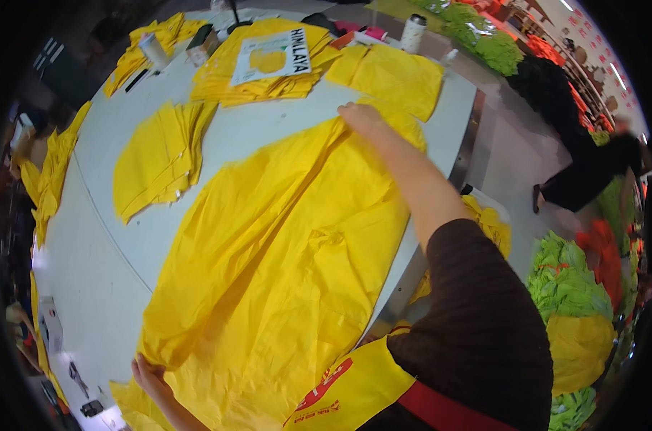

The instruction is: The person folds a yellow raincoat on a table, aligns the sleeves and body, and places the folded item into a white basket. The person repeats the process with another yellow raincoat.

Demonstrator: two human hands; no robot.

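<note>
A large yellow cloth (268, 266) spreads slantwise over the pale table, with loose folds and a small crumpled bunch right of its middle. At its far end my right hand (358, 116) is closed on the edge, the arm stretched out across the right side. My left hand (148, 373) pinches the cloth's near left edge, its fingers partly hidden by the fabric. Between the two hands the cloth's left edge runs taut. The near end of the cloth lies against my yellow apron (355, 384).
A stack of cut yellow pieces (161, 158) lies left of the cloth. Farther back are a yellow pile with a printed bag (265, 57) on top, folded yellow fabric (387, 75) and a flask (413, 34). Green bundles (567, 276) stand on the floor at right; a person walks there.
</note>
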